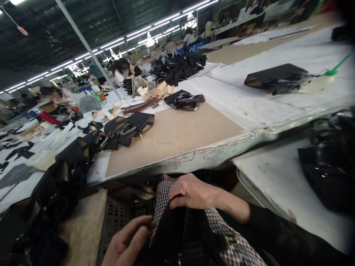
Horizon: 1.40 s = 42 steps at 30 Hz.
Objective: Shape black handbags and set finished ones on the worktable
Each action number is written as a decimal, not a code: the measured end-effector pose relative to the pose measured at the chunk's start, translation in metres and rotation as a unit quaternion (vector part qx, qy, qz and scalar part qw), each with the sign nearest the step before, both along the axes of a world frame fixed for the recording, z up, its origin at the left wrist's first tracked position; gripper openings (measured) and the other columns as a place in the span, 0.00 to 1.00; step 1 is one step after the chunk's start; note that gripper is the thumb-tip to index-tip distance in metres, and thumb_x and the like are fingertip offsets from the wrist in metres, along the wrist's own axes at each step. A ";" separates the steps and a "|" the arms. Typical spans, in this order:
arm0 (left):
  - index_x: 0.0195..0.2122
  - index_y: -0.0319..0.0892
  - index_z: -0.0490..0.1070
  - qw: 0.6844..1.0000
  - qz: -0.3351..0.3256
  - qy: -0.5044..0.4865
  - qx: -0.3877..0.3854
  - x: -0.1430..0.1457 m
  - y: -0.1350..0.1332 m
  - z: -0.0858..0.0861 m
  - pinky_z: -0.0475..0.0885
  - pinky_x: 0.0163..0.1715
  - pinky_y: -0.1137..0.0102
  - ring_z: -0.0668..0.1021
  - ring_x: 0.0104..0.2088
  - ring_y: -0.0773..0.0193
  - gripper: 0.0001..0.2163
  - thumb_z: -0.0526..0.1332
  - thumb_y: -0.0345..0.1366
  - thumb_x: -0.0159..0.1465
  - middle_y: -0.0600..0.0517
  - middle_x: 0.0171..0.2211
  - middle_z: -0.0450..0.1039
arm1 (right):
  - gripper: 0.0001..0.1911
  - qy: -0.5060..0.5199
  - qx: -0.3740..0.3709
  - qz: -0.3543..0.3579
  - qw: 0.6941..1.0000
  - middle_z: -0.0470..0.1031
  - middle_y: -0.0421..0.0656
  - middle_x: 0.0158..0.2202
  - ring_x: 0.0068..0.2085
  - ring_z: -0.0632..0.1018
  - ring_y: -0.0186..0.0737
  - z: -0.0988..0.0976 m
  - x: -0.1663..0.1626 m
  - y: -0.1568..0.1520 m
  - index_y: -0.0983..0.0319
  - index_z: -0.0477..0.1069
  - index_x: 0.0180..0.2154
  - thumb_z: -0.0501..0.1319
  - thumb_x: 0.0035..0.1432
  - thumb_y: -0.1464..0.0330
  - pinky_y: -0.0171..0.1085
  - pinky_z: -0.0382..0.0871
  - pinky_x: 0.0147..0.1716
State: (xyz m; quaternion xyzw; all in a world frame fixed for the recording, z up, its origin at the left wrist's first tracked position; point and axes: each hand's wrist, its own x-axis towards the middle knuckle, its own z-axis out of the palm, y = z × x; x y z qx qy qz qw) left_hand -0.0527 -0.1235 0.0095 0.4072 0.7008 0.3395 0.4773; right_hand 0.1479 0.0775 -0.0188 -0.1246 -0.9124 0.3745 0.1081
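Observation:
A black handbag [169, 232] rests on the checked cloth [163, 188] over my lap, its lower part dark and cut off by the frame's bottom edge. My right hand [191, 192] pinches the bag's top edge between thumb and curled fingers. Just left of the bag is my left hand [129, 238], its thumb and fingers apart and the fingertips close to the bag's side. Whether those fingertips touch it I cannot tell. Small gold-coloured metal bits glint low on the bag.
Ahead stands a worktable with a brown board [177, 136]. On it lie a small black bag [181, 99], more black bags [133, 123] and a black pile [180, 66]. At right, a black bag [277, 75] lies near a green-tipped bottle [330, 72]. People sit farther back.

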 end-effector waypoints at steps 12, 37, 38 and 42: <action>0.26 0.39 0.72 0.996 -0.048 0.079 0.002 0.030 0.086 -0.002 0.53 0.22 0.75 0.61 0.22 0.70 0.06 0.62 0.36 0.58 0.60 0.19 0.60 | 0.05 -0.005 0.033 -0.051 0.998 0.84 0.34 0.32 0.36 0.81 0.38 -0.007 -0.001 -0.009 0.51 0.81 0.38 0.67 0.62 0.61 0.35 0.65 0.38; 0.31 0.41 0.79 0.979 -0.058 0.176 0.086 0.040 0.051 0.000 0.67 0.32 0.73 0.75 0.32 0.61 0.12 0.62 0.44 0.65 0.52 0.29 0.77 | 0.06 0.013 0.070 -0.069 0.995 0.82 0.35 0.29 0.34 0.80 0.38 -0.004 0.007 -0.029 0.53 0.81 0.34 0.65 0.63 0.62 0.35 0.63 0.34; 0.29 0.41 0.78 0.978 -0.054 0.182 0.085 0.041 0.055 0.000 0.65 0.31 0.73 0.74 0.30 0.62 0.13 0.62 0.44 0.65 0.53 0.27 0.75 | 0.07 0.010 0.071 -0.072 0.995 0.81 0.35 0.28 0.33 0.80 0.38 -0.004 0.007 -0.030 0.54 0.80 0.32 0.66 0.63 0.63 0.35 0.63 0.34; 0.27 0.40 0.75 0.986 -0.033 0.152 0.064 0.040 0.050 -0.002 0.63 0.28 0.74 0.71 0.27 0.64 0.13 0.63 0.43 0.64 0.54 0.24 0.71 | 0.06 -0.002 0.057 -0.075 0.995 0.82 0.35 0.30 0.35 0.81 0.38 -0.003 0.010 -0.027 0.54 0.81 0.34 0.66 0.63 0.62 0.34 0.65 0.35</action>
